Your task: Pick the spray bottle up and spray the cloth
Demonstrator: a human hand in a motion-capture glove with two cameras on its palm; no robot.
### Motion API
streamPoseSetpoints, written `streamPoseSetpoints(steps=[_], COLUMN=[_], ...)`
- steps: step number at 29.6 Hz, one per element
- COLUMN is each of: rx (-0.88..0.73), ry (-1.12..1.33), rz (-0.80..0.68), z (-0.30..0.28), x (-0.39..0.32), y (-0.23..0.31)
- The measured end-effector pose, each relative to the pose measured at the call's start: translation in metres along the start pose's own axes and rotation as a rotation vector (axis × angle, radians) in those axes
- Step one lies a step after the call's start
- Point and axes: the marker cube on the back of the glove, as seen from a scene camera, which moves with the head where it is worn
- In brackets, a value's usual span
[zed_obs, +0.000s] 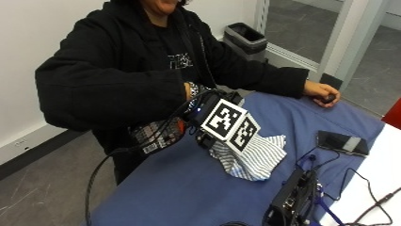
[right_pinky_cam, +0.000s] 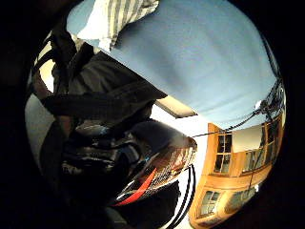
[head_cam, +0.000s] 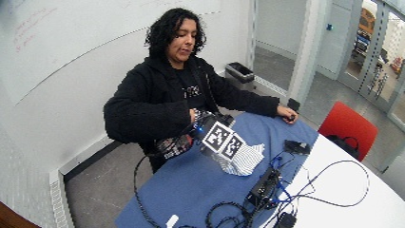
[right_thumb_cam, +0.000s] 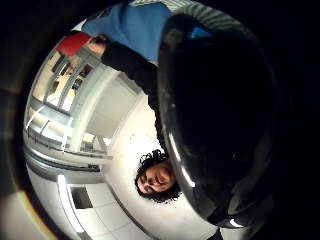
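I have the gloved right hand (zed_obs: 202, 123) curled around the spray bottle (zed_obs: 162, 133), lifted off the table (zed_obs: 175, 188), nozzle near the striped cloth (zed_obs: 257, 157). Pickup appears complete; spraying I judge pending.

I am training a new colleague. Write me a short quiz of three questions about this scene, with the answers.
1. True or false: the cloth lies on the floor.
2. What does the gloved hand grip? A) phone B) bottle C) cloth
3. Fill in the colour: the bare hand rests on the ___ table.

Key: 1 false, it lies on the table; 2 B; 3 blue.
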Motion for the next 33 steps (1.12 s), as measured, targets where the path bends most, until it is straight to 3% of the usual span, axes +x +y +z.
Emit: streamPoseSetpoints(steps=[7, 20, 26, 33], rx=[-0.091, -0.147, -0.113, 0.049], ry=[0.040, 0.036, 0.017, 0.028], rz=[0.126, 0.205, 0.141, -0.078], z=[0.014, 0.015, 0.003, -0.032], x=[0.011, 0.031, 0.016, -0.046], y=[-0.033, -0.059, -0.056, -0.028])
